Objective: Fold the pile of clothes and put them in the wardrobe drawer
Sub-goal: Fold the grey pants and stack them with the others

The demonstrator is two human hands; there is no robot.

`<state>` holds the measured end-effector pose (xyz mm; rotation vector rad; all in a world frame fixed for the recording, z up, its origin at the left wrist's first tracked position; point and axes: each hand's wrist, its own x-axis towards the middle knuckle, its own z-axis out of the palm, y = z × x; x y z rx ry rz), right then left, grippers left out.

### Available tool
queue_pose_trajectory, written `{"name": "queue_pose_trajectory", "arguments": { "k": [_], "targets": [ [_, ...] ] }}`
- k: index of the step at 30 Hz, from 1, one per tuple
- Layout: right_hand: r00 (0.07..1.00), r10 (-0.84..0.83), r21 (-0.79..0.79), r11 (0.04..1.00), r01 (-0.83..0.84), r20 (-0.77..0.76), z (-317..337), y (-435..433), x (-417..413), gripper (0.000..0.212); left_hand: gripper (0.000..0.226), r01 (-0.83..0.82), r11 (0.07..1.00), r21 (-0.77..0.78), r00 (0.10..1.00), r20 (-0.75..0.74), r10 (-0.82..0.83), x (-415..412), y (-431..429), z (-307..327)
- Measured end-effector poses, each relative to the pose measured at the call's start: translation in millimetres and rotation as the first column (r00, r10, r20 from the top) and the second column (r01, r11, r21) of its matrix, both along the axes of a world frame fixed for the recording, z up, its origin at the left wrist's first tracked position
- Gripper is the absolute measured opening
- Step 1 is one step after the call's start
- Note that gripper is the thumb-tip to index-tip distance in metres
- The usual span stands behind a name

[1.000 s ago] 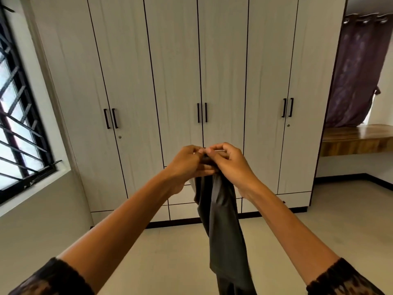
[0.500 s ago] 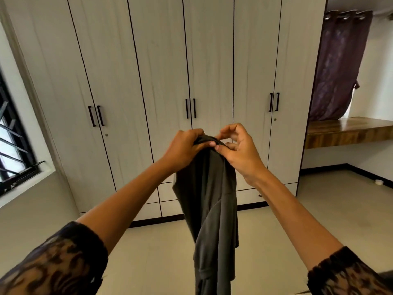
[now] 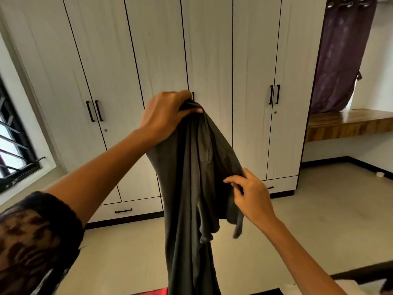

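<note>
A dark grey garment (image 3: 189, 188) hangs in the air in front of me, its lower end running out of the bottom of the view. My left hand (image 3: 163, 116) grips its bunched top, held high. Lower and to the right, my right hand (image 3: 248, 194) pinches a side edge of the cloth between thumb and fingers. Behind stands the white wardrobe (image 3: 161, 50) with black handles. Its low drawers (image 3: 127, 207) along the floor are closed.
A barred window (image 3: 12, 145) is at the left. At the right, a purple curtain (image 3: 340, 52) hangs above a wooden ledge (image 3: 348, 124). Pale floor tiles (image 3: 319, 220) lie between me and the wardrobe. Something red (image 3: 157, 292) shows at the bottom edge.
My right hand left the top of the garment and moved down and right to pinch its side edge. My left hand stayed on the top and rose. The view tilted and shifted left.
</note>
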<state>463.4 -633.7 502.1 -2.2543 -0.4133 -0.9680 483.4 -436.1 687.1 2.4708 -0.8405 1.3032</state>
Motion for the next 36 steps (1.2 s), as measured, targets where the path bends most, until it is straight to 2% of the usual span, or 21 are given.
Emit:
{"name": "queue_pose_trajectory", "arguments": {
  "k": [2, 4, 7, 9, 12, 14, 16, 19, 22, 25, 29, 32, 36],
  "targets": [
    [0.991, -0.135, -0.007, 0.991, 0.135, 0.012, -6, 4, 1, 0.019, 0.028, -0.011, 1.000, 0.011, 1.000, 0.022, 0.011, -2, 1, 5],
    [0.984, -0.176, 0.034, 0.984, 0.175, 0.023, -5, 10, -3, 0.013, 0.029, -0.020, 1.000, -0.002, 0.999, 0.046, 0.020, -1, 3, 9],
    [0.992, -0.098, 0.025, 0.995, 0.101, -0.082, 1, 25, -10, 0.054, 0.032, -0.043, 0.999, -0.017, 0.996, 0.081, 0.044, -1, 3, 12],
    [0.987, -0.105, -0.004, 0.994, 0.105, -0.125, 4, 35, -10, 0.062, 0.036, -0.062, 0.998, -0.029, 0.994, 0.088, 0.065, 1, 3, 12],
    [0.984, -0.169, -0.021, 0.986, 0.168, -0.052, -2, 43, -5, 0.036, 0.038, -0.090, 0.994, -0.061, 0.992, 0.084, 0.095, 3, 3, 10],
    [0.989, -0.136, 0.015, 0.991, 0.137, -0.052, -4, 42, -2, 0.024, 0.038, -0.120, 0.990, -0.069, 0.989, 0.079, 0.125, 3, 6, 9],
    [0.991, -0.111, 0.054, 0.992, 0.115, -0.073, -2, 33, 1, 0.021, 0.038, -0.133, 0.988, -0.074, 0.988, 0.065, 0.138, 3, 12, 8],
    [0.973, -0.067, 0.107, 0.990, 0.093, -0.223, 9, 8, 8, 0.025, 0.035, -0.129, 0.990, -0.052, 0.992, -0.011, 0.128, 3, 26, 7],
    [0.971, -0.030, 0.130, 0.990, 0.062, -0.236, 27, -21, 18, 0.023, 0.032, -0.120, 0.988, 0.100, 0.975, -0.174, 0.136, 5, 44, 4],
    [0.977, -0.018, 0.082, 0.996, 0.037, -0.213, 41, -46, 30, 0.020, 0.040, -0.080, 0.967, 0.240, 0.928, -0.337, 0.160, 3, 57, -4],
    [0.981, -0.022, 0.042, 0.999, 0.031, -0.193, 43, -62, 40, 0.021, 0.033, -0.104, 0.922, 0.373, 0.874, -0.408, 0.264, 2, 62, -16],
    [0.986, -0.014, 0.061, 0.998, 0.024, -0.163, 38, -60, 44, 0.022, 0.030, -0.143, 0.942, 0.303, 0.883, -0.391, 0.260, 3, 63, -24],
    [0.986, -0.004, 0.104, 0.994, 0.021, -0.168, 24, -52, 53, 0.020, 0.027, -0.204, 0.975, 0.090, 0.883, -0.413, 0.223, 4, 68, -38]
  ]
}}
